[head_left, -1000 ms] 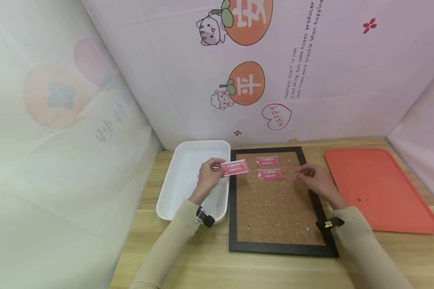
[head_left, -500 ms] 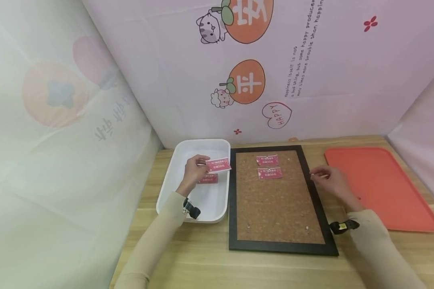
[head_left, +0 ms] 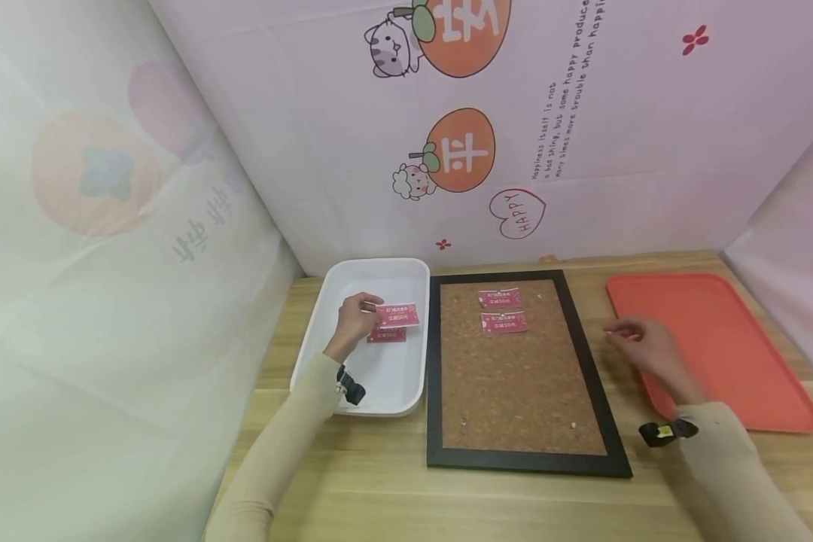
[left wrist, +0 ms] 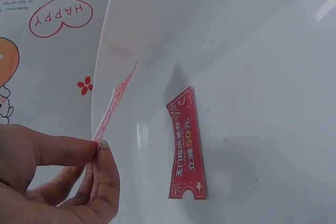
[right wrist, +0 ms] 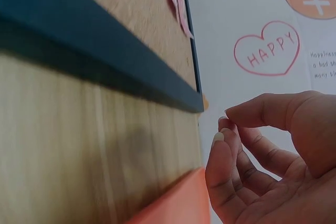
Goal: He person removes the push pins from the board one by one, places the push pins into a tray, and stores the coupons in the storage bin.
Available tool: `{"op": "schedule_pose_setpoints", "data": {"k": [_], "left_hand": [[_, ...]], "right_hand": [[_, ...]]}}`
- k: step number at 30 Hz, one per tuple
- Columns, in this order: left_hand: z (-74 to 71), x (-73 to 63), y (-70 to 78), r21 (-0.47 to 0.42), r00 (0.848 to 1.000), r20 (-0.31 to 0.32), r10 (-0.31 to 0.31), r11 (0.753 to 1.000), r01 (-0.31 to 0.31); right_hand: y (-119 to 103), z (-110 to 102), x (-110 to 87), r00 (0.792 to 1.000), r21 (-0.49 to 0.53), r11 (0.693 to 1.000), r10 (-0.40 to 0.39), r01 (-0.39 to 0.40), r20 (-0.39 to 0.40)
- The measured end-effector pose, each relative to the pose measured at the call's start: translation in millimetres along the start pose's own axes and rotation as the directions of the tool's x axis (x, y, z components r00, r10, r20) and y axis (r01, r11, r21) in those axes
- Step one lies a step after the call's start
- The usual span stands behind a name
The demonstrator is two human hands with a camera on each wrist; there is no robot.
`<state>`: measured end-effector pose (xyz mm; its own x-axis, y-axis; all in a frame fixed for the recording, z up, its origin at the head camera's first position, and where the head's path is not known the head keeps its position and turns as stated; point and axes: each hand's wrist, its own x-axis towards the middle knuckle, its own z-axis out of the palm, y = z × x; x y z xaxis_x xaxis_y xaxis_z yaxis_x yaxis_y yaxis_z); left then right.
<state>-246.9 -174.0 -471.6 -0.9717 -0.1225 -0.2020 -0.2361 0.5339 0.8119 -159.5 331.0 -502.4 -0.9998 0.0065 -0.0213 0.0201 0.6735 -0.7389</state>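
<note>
In the head view my left hand (head_left: pixel 357 322) is over the white tub (head_left: pixel 312 350), pinching a pink printed coupon (head_left: pixel 398 315) by its left end. Another pink coupon (left wrist: pixel 189 150) lies on the tub's floor beneath, partly covered in the head view. My right hand (head_left: pixel 650 354) is raised between the corkboard (head_left: pixel 515 391) and the red tray (head_left: pixel 725 354), thumb and fingertips drawn together. A tiny pale speck shows at those fingertips; I cannot tell what it is. Two more coupons, an upper one (head_left: pixel 498 299) and a lower one (head_left: pixel 504 323), are fixed on the board.
A black frame (head_left: pixel 528 461) surrounds the corkboard on the wooden table (head_left: pixel 379 482). Small pale bits sit near the board's lower left (head_left: pixel 464 421) and lower right corners (head_left: pixel 572 425). Printed fabric (head_left: pixel 339 173) hangs behind and at both sides.
My left hand has carried the coupon leftward from the board's edge to over the tub. My right hand has moved right, off the board toward the red tray.
</note>
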Motion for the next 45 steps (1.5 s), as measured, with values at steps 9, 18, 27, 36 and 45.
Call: {"op": "schedule_pose_setpoints", "data": {"k": [9,18,27,36,45], "left_hand": [[-0.1,5.3,-8.2,0.079,0.998,0.062,-0.017,0.997,0.012],[2.0,6.6,-14.6,0.107,0.996,0.080,-0.026,0.994,0.017],[6.6,10.7,-18.4,0.188,0.996,0.080,-0.046,0.982,0.030],[8.7,13.7,-20.9,0.294,0.994,0.091,-0.063,0.955,0.034],[8.1,15.0,-22.9,0.354,0.987,0.124,-0.100,0.934,0.050]], "right_hand": [[21,-15,-7.2,0.997,0.036,0.997,0.069,-0.069,0.017],[34,-25,-13.8,0.992,0.041,0.992,0.117,-0.119,0.039],[51,-34,-18.9,0.995,-0.024,0.995,0.101,-0.101,0.013],[65,-45,-24.3,0.987,-0.063,0.986,0.158,-0.155,0.036],[72,-50,-33.3,0.985,-0.106,0.982,0.164,-0.157,0.054]]}}
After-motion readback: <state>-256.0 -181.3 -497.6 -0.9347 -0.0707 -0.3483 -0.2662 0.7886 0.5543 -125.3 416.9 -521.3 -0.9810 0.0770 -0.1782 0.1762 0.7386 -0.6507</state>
